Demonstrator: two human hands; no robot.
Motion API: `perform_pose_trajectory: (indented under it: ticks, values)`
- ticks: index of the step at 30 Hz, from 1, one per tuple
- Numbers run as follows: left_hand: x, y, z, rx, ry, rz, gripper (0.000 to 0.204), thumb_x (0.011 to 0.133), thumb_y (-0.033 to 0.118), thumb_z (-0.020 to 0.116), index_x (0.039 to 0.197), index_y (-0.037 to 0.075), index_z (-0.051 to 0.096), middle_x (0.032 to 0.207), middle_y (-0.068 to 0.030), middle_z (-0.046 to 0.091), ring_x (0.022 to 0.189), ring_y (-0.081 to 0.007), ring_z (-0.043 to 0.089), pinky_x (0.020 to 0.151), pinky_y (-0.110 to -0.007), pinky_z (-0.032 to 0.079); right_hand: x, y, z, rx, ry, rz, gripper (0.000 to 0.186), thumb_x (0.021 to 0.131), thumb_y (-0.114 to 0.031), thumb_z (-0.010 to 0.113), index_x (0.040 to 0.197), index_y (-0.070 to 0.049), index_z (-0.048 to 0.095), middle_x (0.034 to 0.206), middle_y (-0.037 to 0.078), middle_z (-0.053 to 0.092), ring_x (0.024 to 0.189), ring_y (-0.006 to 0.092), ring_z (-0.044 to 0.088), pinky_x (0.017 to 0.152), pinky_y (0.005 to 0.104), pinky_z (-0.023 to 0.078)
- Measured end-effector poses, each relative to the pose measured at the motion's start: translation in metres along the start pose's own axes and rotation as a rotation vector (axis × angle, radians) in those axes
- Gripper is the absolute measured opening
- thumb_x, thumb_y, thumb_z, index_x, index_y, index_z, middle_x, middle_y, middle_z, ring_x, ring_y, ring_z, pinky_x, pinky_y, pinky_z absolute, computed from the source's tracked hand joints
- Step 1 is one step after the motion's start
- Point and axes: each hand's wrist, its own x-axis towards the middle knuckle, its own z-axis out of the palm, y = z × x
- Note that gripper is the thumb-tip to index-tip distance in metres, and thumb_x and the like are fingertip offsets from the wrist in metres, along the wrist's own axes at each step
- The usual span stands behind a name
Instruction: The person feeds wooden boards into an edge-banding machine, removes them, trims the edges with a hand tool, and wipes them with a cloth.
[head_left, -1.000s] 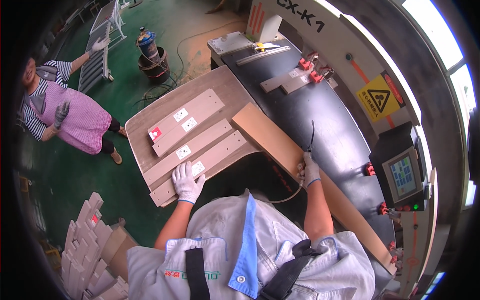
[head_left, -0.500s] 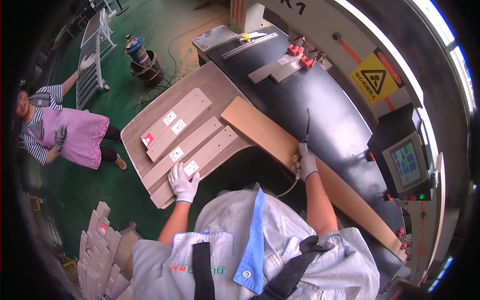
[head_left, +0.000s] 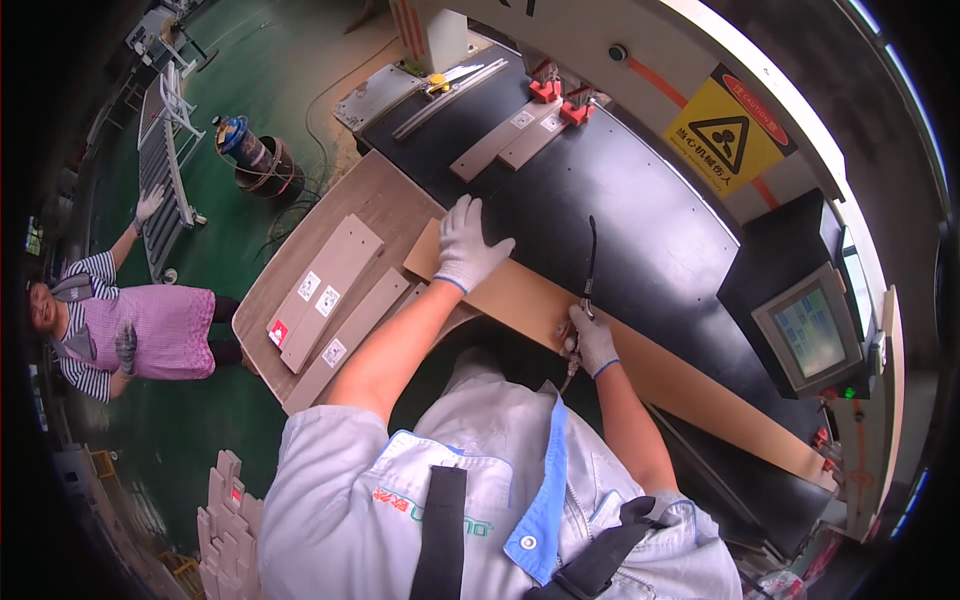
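Note:
In its white glove, my left hand [head_left: 470, 248] reaches over the far end of a long tan board [head_left: 520, 300], thumb apart and fingers stretched out, holding nothing. Whether its palm touches the board cannot be seen. My gloved right hand [head_left: 592, 345] is closed around an air blow gun [head_left: 590, 262] above the middle of that board. The gun's thin dark nozzle points away from me, over the black machine table [head_left: 650, 260]. Left of the board, several taupe slats [head_left: 335, 290] with white stickers lie on a wood-coloured side table [head_left: 275, 255]; my left forearm covers part of them.
Two short taupe slats [head_left: 510, 138] lie by red clamps [head_left: 562, 100] on the black table. A touchscreen [head_left: 808, 328] hangs at right under a warning sign [head_left: 728, 133]. Stacked slats [head_left: 228, 530] stand lower left. Another person [head_left: 145, 325] stands at left, near a roller conveyor [head_left: 165, 190].
My left hand has left the slat on the side table and moved forward and right, over the tan board's far end. The right hand still grips the blow gun.

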Motion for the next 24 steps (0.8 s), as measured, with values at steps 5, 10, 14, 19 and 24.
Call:
perform_pose_trajectory:
  ticks: [5,10,14,19,24]
  values:
    - [0.154,-0.005,0.091,0.17,-0.211,-0.101,0.115,0.079,0.065,0.089,0.163,-0.001,0.044,0.164,-0.0237,0.045,0.15,-0.0439,0.046,0.127,-0.056,0.035,-0.003,-0.006,0.002,-0.089,0.01,0.025,0.051,0.111,-0.049,0.062,0.086,-0.006,0.073,0.059,0.004,0.06,0.052,0.0202,0.065,0.049,0.0333,0.047]
    - [0.268,0.031,0.111,0.422,-0.56,-0.332,0.115,0.073,0.069,0.091,0.159,0.007,0.048,0.158,-0.0212,0.05,0.15,-0.0374,0.049,0.123,-0.05,0.039,0.004,-0.001,0.007,-0.05,0.085,-0.008,0.045,0.111,-0.043,0.06,0.089,-0.006,0.074,0.062,0.005,0.065,0.055,0.0178,0.067,0.05,0.0315,0.049]
    - [0.299,0.017,0.125,0.35,-0.557,-0.352,0.112,0.071,0.058,0.096,0.16,0.011,0.045,0.152,-0.0208,0.057,0.145,-0.0378,0.053,0.121,-0.049,0.043,0.008,-0.016,0.015,-0.078,0.087,0.049,0.041,0.11,-0.039,0.06,0.09,-0.006,0.074,0.063,0.006,0.066,0.055,0.0181,0.067,0.051,0.032,0.05]
    - [0.285,0.0,0.101,0.373,-0.559,-0.305,0.111,0.07,0.059,0.095,0.155,0.008,0.048,0.15,-0.0208,0.059,0.143,-0.0377,0.056,0.119,-0.05,0.044,0.011,-0.018,0.018,-0.068,0.09,0.08,0.042,0.111,-0.04,0.06,0.091,-0.006,0.074,0.063,0.005,0.065,0.055,0.0177,0.066,0.052,0.0321,0.051]
    - [0.223,-0.035,-0.002,0.337,-0.504,-0.148,0.1,0.067,0.055,0.091,0.145,0.003,0.056,0.135,-0.0231,0.067,0.134,-0.0404,0.061,0.116,-0.051,0.046,0.013,-0.009,0.012,0.005,0.067,0.097,0.049,0.112,-0.045,0.061,0.085,-0.006,0.074,0.06,0.004,0.064,0.051,0.0183,0.065,0.049,0.0319,0.05]
